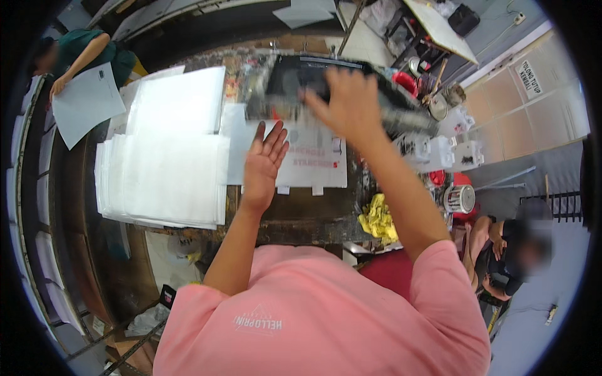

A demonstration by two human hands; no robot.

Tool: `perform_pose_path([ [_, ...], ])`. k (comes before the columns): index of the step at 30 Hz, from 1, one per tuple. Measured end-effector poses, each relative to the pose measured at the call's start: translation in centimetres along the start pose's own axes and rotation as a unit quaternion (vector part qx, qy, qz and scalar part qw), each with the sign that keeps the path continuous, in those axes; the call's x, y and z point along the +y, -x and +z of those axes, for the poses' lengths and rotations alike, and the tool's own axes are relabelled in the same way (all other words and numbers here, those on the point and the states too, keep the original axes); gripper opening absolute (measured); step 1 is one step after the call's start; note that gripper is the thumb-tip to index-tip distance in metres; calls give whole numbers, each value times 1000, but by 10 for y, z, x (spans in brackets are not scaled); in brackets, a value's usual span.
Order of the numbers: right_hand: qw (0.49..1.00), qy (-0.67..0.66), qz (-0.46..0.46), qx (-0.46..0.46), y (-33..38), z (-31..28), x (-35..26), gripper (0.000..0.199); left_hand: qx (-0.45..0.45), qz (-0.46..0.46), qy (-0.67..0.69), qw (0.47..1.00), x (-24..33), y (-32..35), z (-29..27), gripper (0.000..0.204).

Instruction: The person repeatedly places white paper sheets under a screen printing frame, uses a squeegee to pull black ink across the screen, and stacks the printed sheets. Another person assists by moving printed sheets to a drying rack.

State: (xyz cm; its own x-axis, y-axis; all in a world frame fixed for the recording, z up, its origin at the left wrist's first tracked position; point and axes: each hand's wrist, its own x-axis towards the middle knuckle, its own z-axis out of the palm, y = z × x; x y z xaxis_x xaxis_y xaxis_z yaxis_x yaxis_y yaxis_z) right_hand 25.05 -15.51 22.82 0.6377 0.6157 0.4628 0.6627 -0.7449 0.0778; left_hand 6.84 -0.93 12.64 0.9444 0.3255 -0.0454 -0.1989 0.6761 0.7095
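Observation:
My left hand (266,164) is held palm up with its fingers stretched out and nothing in it. It is beside a white sheet (323,174) with reddish print that lies on the dark worktable (295,216). Farther off, my right hand (354,105) reaches over a dark framed panel (288,80), which looks like a printing screen. That hand and the panel's near edge are smeared by motion, so whether the fingers grip the frame is unclear. Left of my left hand lies a thick stack of white sheets (169,178), with another white stack (179,100) behind it.
A crumpled yellow cloth (377,218) lies at the table's right edge. White jugs (439,150), a paint-smeared can (459,198) and a red bowl (405,83) crowd the right side. At far left a person in green holds a white sheet (91,106). Another person (495,250) sits at right.

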Motion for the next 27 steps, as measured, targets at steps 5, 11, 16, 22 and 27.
perform_pose_path([
  [5,974,-135,-23,-181,108,61,-13,48,211,-210,105,949,-15,44,-33,123],
  [11,966,-161,-34,-198,187,127,-33,43,181,-338,16,923,-78,44,-123,125],
  [16,970,-126,-7,-208,174,158,-40,41,203,-359,32,910,-92,43,-136,127],
  [22,977,-86,28,-192,52,244,5,44,246,-401,31,882,-92,44,-138,124],
  [27,959,-75,25,-271,5,263,38,48,185,-397,-40,898,-86,40,-133,111],
])
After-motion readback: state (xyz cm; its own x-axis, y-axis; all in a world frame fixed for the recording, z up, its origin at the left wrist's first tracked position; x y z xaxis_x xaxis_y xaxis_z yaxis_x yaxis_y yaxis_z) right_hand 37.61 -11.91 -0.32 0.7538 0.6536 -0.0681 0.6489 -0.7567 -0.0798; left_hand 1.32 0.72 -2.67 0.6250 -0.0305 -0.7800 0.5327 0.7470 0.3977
